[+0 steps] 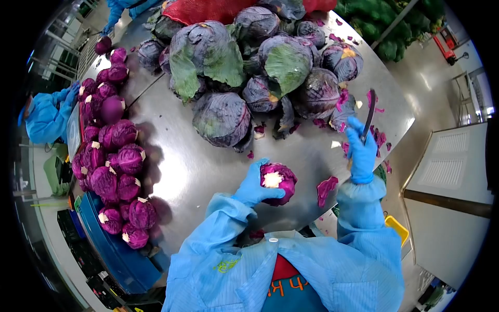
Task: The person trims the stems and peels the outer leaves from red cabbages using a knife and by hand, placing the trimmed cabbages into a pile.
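My left hand [255, 186], in a blue glove, grips a peeled red cabbage [283, 182] whose pale cut stem faces up. The cabbage is held just over the steel table [208, 171]. Off to the right, my right hand [362, 156] is raised with its gloved fingers closed round a knife [370, 115]; the dark curved blade points up and away from me. Between the hands lies a loose purple leaf [326, 190]. Beyond them is a heap of untrimmed red cabbages [223, 119] with dull outer leaves. The knife's handle is mostly hidden by the fingers.
Several peeled red cabbages [104, 182] line the table's left side above a blue bin [117, 247]. Leaf scraps [382, 139] lie near the right edge. A red mesh sack [208, 9] is at the back. People in blue [47, 117] stand at the left and far end.
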The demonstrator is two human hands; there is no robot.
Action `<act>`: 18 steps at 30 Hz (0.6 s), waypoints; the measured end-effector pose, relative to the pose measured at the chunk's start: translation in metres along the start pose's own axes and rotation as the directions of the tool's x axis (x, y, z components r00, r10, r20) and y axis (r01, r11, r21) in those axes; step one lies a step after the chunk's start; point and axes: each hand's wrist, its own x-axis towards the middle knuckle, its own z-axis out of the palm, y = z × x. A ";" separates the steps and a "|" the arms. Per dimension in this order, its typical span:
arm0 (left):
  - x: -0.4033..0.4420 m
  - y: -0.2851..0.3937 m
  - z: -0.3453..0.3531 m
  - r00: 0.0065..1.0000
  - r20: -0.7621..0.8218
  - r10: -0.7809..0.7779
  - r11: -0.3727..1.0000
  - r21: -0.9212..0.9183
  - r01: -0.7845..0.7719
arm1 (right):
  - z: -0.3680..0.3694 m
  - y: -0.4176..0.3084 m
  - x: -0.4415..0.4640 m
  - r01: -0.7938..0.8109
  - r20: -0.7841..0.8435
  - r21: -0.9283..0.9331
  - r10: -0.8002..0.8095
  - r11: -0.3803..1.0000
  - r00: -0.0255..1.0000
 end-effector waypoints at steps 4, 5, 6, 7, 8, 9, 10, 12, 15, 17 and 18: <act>-0.020 -0.017 -0.019 0.976 0.131 0.171 0.985 0.007 -0.173 | 0.003 0.045 -0.054 -0.296 0.223 -0.091 0.309 0.951 0.925; -0.027 -0.013 -0.019 0.978 0.144 0.151 0.987 -0.082 -0.141 | 0.013 0.072 -0.067 -0.316 0.324 0.073 0.277 0.946 0.904; -0.031 -0.018 -0.019 0.984 0.093 0.150 0.987 -0.077 -0.143 | 0.022 0.088 -0.078 -0.374 0.421 0.102 0.301 0.922 0.856; -0.038 -0.025 -0.018 0.988 0.041 0.149 0.987 -0.070 -0.146 | 0.032 0.092 -0.087 -0.375 0.526 0.117 0.263 0.920 0.809; -0.044 -0.030 -0.017 0.989 -0.014 0.150 0.987 -0.061 -0.151 | 0.037 0.108 -0.094 -0.351 0.597 0.075 0.240 0.933 0.766; -0.058 -0.014 -0.013 0.998 -0.030 -0.055 0.978 -0.203 0.048 | 0.042 0.091 -0.094 -0.487 0.610 -0.028 0.401 0.873 0.684; -0.065 -0.015 -0.018 0.978 0.013 -0.208 0.953 -0.224 0.205 | 0.046 0.075 -0.093 -0.604 0.607 -0.132 0.546 0.786 0.577; -0.078 -0.015 -0.028 0.867 0.105 -0.488 0.831 -0.249 0.497 | 0.051 0.086 -0.105 -0.451 0.688 0.014 0.319 0.893 0.652; -0.098 0.018 0.004 0.934 0.034 -0.356 0.776 -0.547 0.315 | 0.050 0.085 -0.123 -0.109 0.696 -0.069 0.126 0.992 0.706; -0.091 0.004 0.016 0.960 0.030 -0.280 0.728 -0.645 0.232 | 0.048 0.077 -0.130 0.160 0.686 -0.249 0.057 0.955 0.726; -0.087 -0.015 0.018 0.959 -0.063 -0.276 0.749 -0.639 0.173 | 0.047 0.079 -0.133 0.098 0.651 -0.267 0.104 0.959 0.752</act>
